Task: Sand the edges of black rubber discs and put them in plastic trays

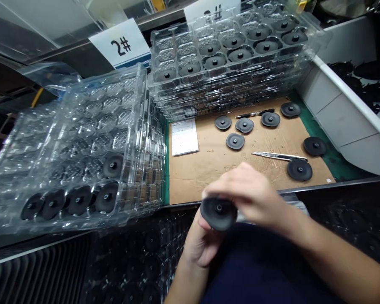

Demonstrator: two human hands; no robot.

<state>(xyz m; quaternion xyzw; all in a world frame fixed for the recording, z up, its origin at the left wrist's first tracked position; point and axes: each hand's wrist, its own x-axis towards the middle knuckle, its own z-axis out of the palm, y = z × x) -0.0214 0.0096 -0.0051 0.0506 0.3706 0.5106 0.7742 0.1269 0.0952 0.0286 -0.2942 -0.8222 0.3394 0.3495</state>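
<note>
The left hand (201, 246) cradles a black rubber disc (218, 213) from below, and the right hand (245, 195) grips its upper edge with the fingers closed. The disc is held just beyond the near edge of the cardboard sheet (193, 181). Seven further discs (235, 141) lie loose on the sheet, near a utility knife (280, 156) and a pen (255, 113). In the clear plastic tray (82, 105) at left, five cells near its front edge hold discs; the other cells show none. The top tray (174, 48) of the rear stack carries discs in most visible cells.
</note>
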